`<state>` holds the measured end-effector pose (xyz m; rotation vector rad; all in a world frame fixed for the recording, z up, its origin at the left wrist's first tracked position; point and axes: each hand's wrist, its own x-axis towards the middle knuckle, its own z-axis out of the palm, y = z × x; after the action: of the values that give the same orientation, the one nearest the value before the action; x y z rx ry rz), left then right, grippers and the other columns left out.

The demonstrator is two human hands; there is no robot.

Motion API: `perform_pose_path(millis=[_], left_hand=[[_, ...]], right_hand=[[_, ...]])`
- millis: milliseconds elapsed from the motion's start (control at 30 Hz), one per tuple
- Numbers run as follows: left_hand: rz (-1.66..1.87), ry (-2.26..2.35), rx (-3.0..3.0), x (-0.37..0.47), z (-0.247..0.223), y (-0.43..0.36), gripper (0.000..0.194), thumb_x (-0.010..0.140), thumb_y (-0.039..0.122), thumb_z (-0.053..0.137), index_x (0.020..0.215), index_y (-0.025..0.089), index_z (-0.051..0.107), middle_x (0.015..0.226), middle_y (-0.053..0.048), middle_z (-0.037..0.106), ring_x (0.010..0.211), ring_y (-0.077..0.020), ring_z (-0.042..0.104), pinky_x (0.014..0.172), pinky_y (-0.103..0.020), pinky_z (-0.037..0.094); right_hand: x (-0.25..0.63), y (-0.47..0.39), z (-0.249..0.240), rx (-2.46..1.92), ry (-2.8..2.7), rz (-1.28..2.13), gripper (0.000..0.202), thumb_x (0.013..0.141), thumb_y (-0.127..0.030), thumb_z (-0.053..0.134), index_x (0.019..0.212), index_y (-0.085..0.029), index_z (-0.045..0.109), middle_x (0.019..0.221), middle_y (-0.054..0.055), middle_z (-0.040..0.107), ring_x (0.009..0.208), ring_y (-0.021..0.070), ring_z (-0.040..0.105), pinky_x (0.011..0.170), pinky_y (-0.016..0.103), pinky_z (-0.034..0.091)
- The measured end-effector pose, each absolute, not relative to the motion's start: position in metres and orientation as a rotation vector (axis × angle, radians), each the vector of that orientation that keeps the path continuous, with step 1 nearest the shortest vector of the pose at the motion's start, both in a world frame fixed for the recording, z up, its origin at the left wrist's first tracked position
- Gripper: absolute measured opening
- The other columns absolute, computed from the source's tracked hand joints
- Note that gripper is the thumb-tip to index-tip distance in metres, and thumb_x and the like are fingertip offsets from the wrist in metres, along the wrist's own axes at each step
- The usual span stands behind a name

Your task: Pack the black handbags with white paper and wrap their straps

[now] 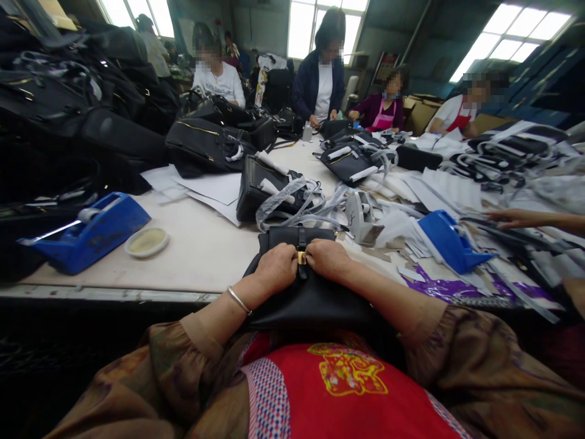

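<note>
A black handbag (315,305) leans at the table's front edge, against my red apron. Its narrow front strap runs down through a gold clasp (301,256). My left hand (278,267), with a silver bangle at the wrist, is closed with its fingertips on the left side of the clasp. From the other side my right hand (328,258) pinches the clasp's right edge, fingers curled. Both sets of fingertips partly cover the clasp. Just behind stands another black bag (250,194) with white-wrapped handles and clear plastic strips.
To the left are a blue tape dispenser (91,235) and a small round dish (147,242). Another blue dispenser (450,241) sits right, among paper scraps. A co-worker's hand (516,217) reaches in there. Black bags (205,143) pile up left; several people work behind.
</note>
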<state>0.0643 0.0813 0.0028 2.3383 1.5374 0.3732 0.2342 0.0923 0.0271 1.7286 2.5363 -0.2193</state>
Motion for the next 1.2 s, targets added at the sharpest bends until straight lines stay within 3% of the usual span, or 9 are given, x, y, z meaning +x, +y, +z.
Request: perform_pose_path(millis=[100,333,533,700,767,933,1067,1133,1200], left_hand=[[0.380,1.536,2.331,0.063,0.003,0.082,0.016,0.091,0.024,0.050,0.085,0.019,0.064,0.091,-0.006,0.065,0.087,-0.0197,0.063,0.078,-0.029,0.048],[0.496,1.409,2.317,0.062,0.008,0.084,0.014,0.089,0.022,0.053,0.084,0.019,0.064,0.090,-0.006,0.066,0.086,-0.0184,0.062,0.079,-0.027,0.048],[0.320,1.168,2.464,0.076,0.013,0.090,0.016,0.090,0.023,0.053,0.092,0.019,0.068,0.095,-0.007,0.067,0.091,-0.0204,0.064,0.082,-0.028,0.049],[0.268,1.266,2.459,0.085,0.012,0.089,0.023,0.092,0.023,0.048,0.091,0.014,0.069,0.098,-0.013,0.066,0.088,-0.0244,0.065,0.080,-0.034,0.050],[0.261,1.319,2.419,0.082,0.016,0.085,0.025,0.093,0.024,0.047,0.086,0.013,0.068,0.092,-0.013,0.067,0.083,-0.0228,0.066,0.076,-0.032,0.050],[0.346,1.041,1.871,0.025,0.045,0.074,0.027,0.090,0.040,0.051,0.079,0.018,0.063,0.061,0.001,0.062,0.056,-0.0116,0.057,0.058,-0.021,0.045],[0.642,1.656,1.812,-0.070,0.054,0.062,0.037,0.087,0.052,0.051,0.071,0.019,0.059,0.062,0.000,0.063,0.062,-0.0147,0.058,0.065,-0.025,0.046],[0.444,2.107,1.726,-0.123,0.044,0.049,0.041,0.088,0.054,0.045,0.074,0.020,0.061,0.060,-0.002,0.064,0.065,-0.0205,0.063,0.067,-0.030,0.048],[-0.069,2.340,1.722,-0.171,0.026,0.031,0.037,0.084,0.050,0.048,0.074,0.019,0.065,0.069,-0.006,0.067,0.077,-0.0300,0.067,0.071,-0.039,0.051]], right_hand=[[0.240,0.090,0.028,1.726,2.578,-0.240,0.024,0.091,-0.026,0.051,0.091,-0.015,0.072,0.096,0.012,0.070,0.085,0.0211,0.064,0.071,0.028,0.042],[0.267,0.074,0.026,1.644,2.902,-0.631,0.011,0.081,-0.012,0.055,0.083,-0.017,0.065,0.081,0.003,0.065,0.074,0.0144,0.055,0.070,0.024,0.040],[0.266,0.071,0.020,1.673,2.967,-0.581,0.011,0.084,-0.013,0.053,0.083,-0.016,0.064,0.082,0.004,0.063,0.076,0.0154,0.055,0.072,0.026,0.039],[0.265,0.074,0.017,1.709,2.965,-0.620,0.012,0.086,-0.014,0.053,0.083,-0.016,0.064,0.082,0.004,0.065,0.078,0.0160,0.056,0.074,0.026,0.040],[0.267,0.075,0.014,1.750,2.959,-0.659,0.013,0.088,-0.015,0.053,0.085,-0.016,0.066,0.084,0.004,0.066,0.078,0.0158,0.057,0.074,0.026,0.041],[0.275,0.070,0.017,1.729,2.938,-0.539,0.017,0.086,-0.016,0.059,0.101,-0.015,0.066,0.094,0.006,0.066,0.084,0.0169,0.059,0.077,0.027,0.044],[0.276,0.076,0.022,1.431,3.017,-0.103,0.037,0.083,-0.027,0.070,0.118,-0.016,0.062,0.124,0.014,0.059,0.112,0.0276,0.054,0.094,0.039,0.043],[0.274,0.083,0.022,1.284,3.018,0.050,0.044,0.084,-0.030,0.071,0.123,-0.016,0.059,0.130,0.016,0.056,0.118,0.0316,0.051,0.096,0.043,0.042],[0.271,0.091,0.019,1.155,2.998,0.121,0.036,0.089,-0.027,0.064,0.122,-0.014,0.059,0.123,0.018,0.059,0.111,0.0303,0.055,0.090,0.041,0.044]])
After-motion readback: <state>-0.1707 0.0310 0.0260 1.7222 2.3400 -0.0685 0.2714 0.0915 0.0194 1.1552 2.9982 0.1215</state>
